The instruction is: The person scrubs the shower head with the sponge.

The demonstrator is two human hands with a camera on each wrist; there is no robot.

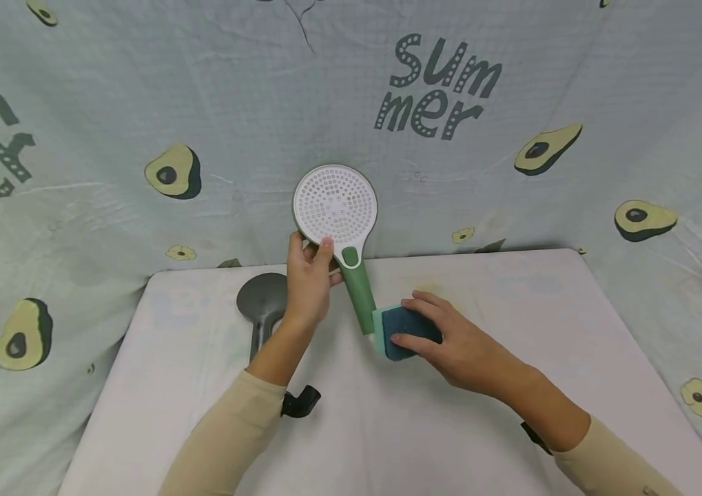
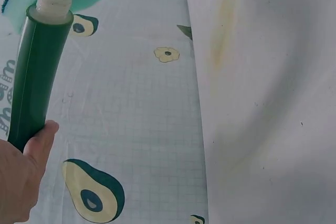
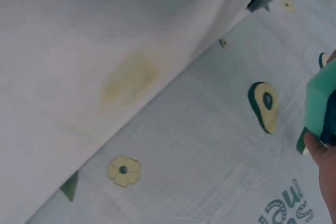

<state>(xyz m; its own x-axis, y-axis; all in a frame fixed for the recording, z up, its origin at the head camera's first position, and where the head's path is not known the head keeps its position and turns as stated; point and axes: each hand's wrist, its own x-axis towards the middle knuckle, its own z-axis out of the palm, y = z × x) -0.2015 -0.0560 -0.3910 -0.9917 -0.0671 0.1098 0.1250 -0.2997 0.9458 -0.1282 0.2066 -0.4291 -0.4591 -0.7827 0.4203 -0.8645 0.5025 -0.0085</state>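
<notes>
My left hand (image 1: 310, 282) grips a handheld shower head (image 1: 335, 207) where its round white face meets the green handle. The handle slants down and right in the head view. At its lower end is a pale threaded tip (image 2: 54, 4), seen in the left wrist view. My right hand (image 1: 459, 344) holds a sponge (image 1: 411, 334), light teal with a dark blue side, between thumb and fingers. The sponge is right by the handle's end; I cannot tell whether they touch. The right wrist view shows the sponge (image 3: 317, 106) at its right edge, partly cut off.
A dark grey shower head (image 1: 262, 296) lies on the white table (image 1: 202, 331), partly under my left forearm. A black bent pipe piece (image 1: 302, 401) pokes out beside that sleeve. Behind the table hangs a cloth (image 1: 251, 124) printed with avocados. Yellowish stains (image 3: 131, 80) mark the tabletop.
</notes>
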